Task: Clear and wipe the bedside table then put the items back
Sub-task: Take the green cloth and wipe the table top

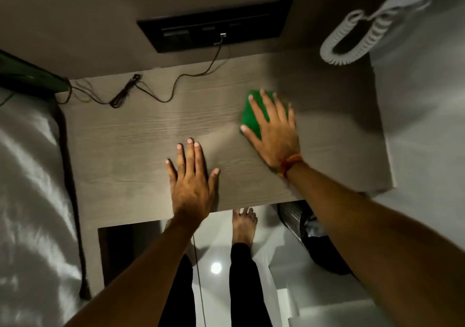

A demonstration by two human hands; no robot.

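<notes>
Pale grey-brown wood-grain laminate forms the top of the bedside table (141,135), which fills the middle of the view and meets a taupe wall (75,12) at its far edge. White bed linen (27,175) lies along the table's left side, and a white surface (427,115) runs down its right side. Below the near edge of the table, glossy white floor (216,248) shows, with a bare foot (244,226) and black trouser legs (242,284) standing on it, and a dark waste bin (314,246) to the right, partly under the table.

On the wall sits a black rectangular socket panel (216,23). A thin dark cable (191,75) drops from it onto the far left part of the tabletop, where it ends in a bundled coil (124,92). At the far right a grey coiled telephone cord (352,40) hangs in a loop.

Flat on the table's right half, the right hand (273,130) has its fingers spread and pressed on a green folded wiping cloth (251,118), which peeks out from beneath the fingers and palm; an orange-red thread band (289,164) circles that wrist. Near the front edge, the left hand (192,178) rests palm down on bare wood at the middle, fingers splayed, holding nothing. The two hands are apart.
</notes>
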